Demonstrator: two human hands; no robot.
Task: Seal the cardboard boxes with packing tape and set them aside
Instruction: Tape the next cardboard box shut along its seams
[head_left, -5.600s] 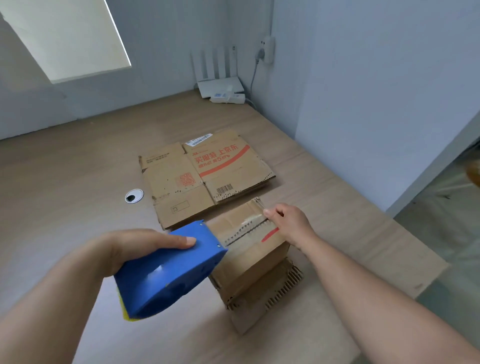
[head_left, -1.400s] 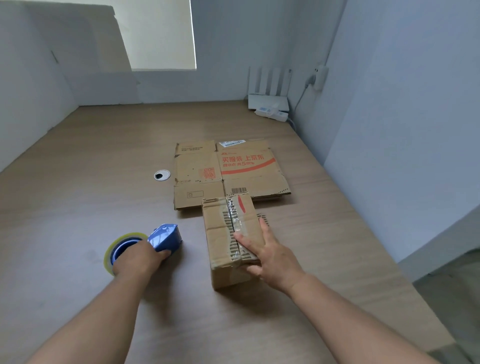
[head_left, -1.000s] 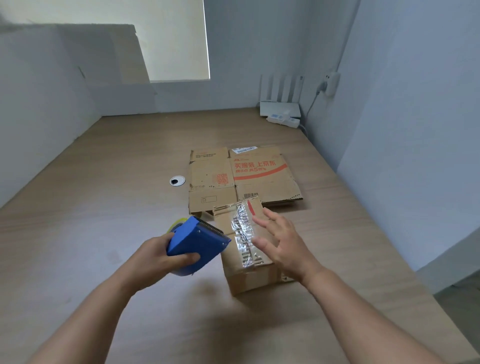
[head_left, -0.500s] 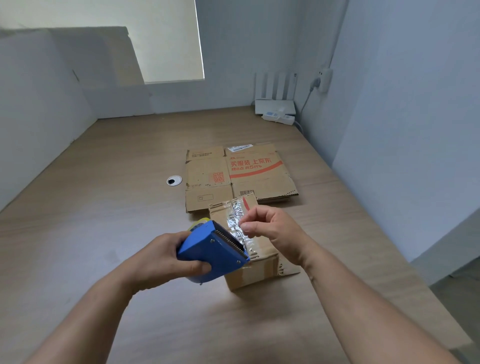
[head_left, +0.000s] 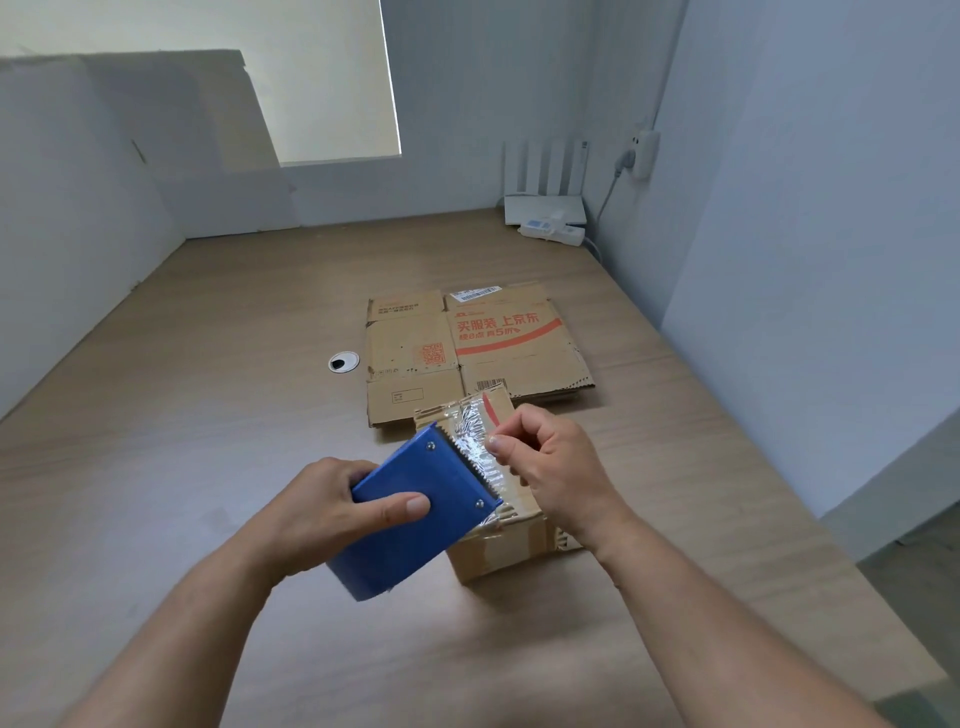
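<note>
Cardboard box (head_left: 498, 556) sits on the counter (head_left: 208, 415), crinkly tape (head_left: 470, 431) over the top. Left hand (head_left: 317, 514) grips the blue tape dispenser (head_left: 415, 514); right hand (head_left: 550, 467) pinches the tape. Flattened box (head_left: 498, 343) behind reads 买服装 上京东.

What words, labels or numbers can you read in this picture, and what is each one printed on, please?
"买服装 上京东": red print on the flattened box.
Smaller red line beneath it: blurred; only "5折" can be made out.
Shipping label, barcode, QR code and small print on its left panels: too small to read.
Taped box, tape dispenser: no text shows.
</note>
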